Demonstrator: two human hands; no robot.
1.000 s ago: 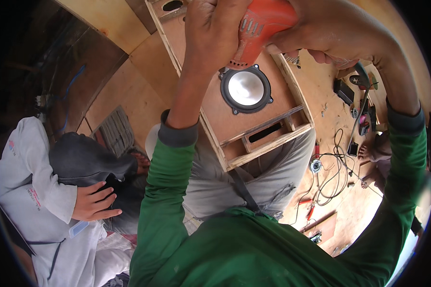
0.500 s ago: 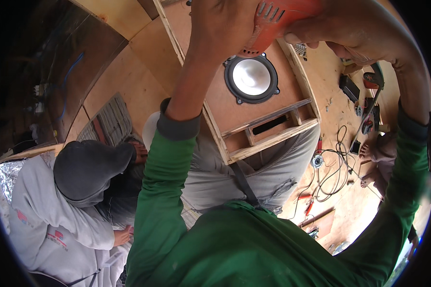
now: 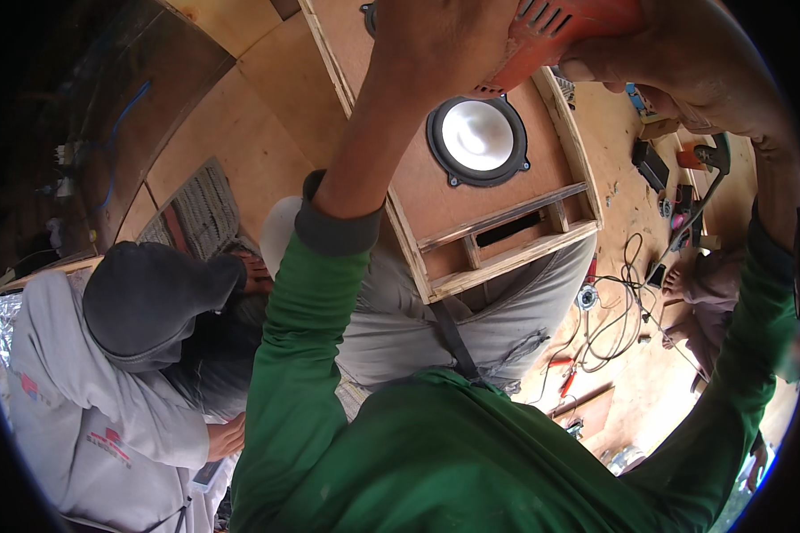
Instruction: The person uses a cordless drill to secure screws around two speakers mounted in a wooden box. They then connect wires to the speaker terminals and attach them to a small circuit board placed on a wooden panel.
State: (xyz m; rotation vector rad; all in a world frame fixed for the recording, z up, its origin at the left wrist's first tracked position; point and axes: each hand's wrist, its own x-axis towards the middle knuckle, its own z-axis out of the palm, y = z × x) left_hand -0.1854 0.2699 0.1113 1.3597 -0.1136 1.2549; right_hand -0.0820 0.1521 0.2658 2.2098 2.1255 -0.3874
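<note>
A wooden speaker cabinet (image 3: 498,204) lies with its open side up across my lap, a round black-rimmed speaker (image 3: 477,138) with a silvery cone set in its panel. Above it is a red power tool with vent slots (image 3: 556,35), probably a drill; its tip is out of sight. My right hand (image 3: 676,67) is closed round the tool's body, thumb along the underside. Against the tool's other end lies my left hand (image 3: 444,44), its fingers hidden at the top edge. Part of a second speaker (image 3: 368,18) shows beside my left forearm.
To my left sits a person in a dark cap (image 3: 156,302) and pale top. Cables (image 3: 618,333), a black box (image 3: 651,165) and small parts lie on the wooden floor at right. Another person's feet (image 3: 676,284) are at far right. A striped mat (image 3: 200,213) lies at left.
Both hands and the red tool have shifted a little to the right in the picture. The cabinet appears slightly higher and further right. The capped person's head appears slightly further left.
</note>
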